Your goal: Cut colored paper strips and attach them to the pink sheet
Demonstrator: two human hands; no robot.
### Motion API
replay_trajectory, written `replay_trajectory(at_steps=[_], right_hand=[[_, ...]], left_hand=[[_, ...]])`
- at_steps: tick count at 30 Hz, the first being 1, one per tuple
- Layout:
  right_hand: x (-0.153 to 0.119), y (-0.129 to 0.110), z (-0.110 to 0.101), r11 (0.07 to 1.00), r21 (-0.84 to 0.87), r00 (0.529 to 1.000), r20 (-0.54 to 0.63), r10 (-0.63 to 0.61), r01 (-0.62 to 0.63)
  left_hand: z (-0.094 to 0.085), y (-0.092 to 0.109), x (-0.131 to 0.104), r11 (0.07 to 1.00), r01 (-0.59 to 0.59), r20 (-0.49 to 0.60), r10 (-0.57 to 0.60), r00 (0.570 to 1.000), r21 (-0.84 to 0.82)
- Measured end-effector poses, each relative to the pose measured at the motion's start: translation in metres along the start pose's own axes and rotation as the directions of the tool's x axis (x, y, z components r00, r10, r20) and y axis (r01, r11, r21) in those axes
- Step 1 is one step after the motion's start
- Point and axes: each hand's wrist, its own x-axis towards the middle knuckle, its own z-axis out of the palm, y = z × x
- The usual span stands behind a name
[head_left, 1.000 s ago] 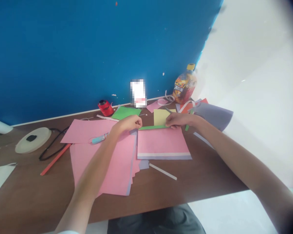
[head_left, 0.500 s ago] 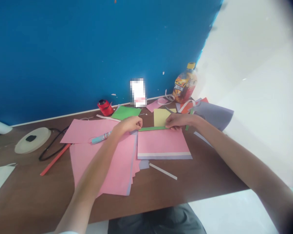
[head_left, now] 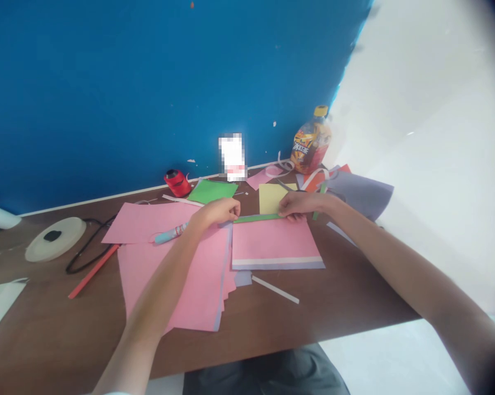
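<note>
A narrow green paper strip point(head_left: 256, 218) lies along the far edge of a pink sheet point(head_left: 272, 240), which has a white and a lilac band at its near edge. My left hand point(head_left: 220, 211) is closed with its fingertips on the strip's left end. At the strip's right end, my right hand point(head_left: 293, 205) pinches it with the fingers pressed together. Left of that sheet spreads a stack of pink paper point(head_left: 198, 280), partly beneath my left forearm. A light blue tube point(head_left: 171, 234) rests on the pink paper beside that forearm.
Behind the hands lie a green sheet point(head_left: 213, 190), a yellow sheet point(head_left: 270, 197) and a red spool point(head_left: 177, 183). A drink bottle point(head_left: 311, 145) stands by the wall. Purple paper point(head_left: 365, 192) curls at right. Nearer are a white strip point(head_left: 275, 289) and a red strip point(head_left: 93, 271).
Both hands keep their places on the green strip, and the papers lie as before. Only the camera view has shifted very slightly.
</note>
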Motion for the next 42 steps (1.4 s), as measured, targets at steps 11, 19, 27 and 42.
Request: replay_trajectory(at_steps=[11, 19, 27, 42], right_hand=[[-0.0014, -0.0026, -0.0001, 1.000, -0.021, 1.000, 0.007, 0.017, -0.017], [0.0018, 0.0022, -0.0008, 1.000, -0.025, 1.000, 0.018, 0.010, -0.010], [0.0014, 0.0009, -0.0001, 0.999, -0.038, 0.999, 0.003, 0.037, -0.037], [-0.0001, -0.0013, 0.0008, 0.997, -0.052, 0.999, -0.003, 0.050, -0.050]], left_hand=[[0.0003, -0.0031, 0.0017, 1.000, 0.004, 0.045, -0.003, 0.999, -0.008], [-0.0004, -0.0036, 0.0012, 0.999, 0.004, 0.070, -0.001, 0.998, -0.033], [-0.0003, -0.0016, 0.0009, 1.000, -0.001, 0.065, 0.001, 0.998, -0.002], [0.0009, -0.0036, 0.0011, 0.999, 0.044, 0.098, -0.043, 0.994, -0.009]])
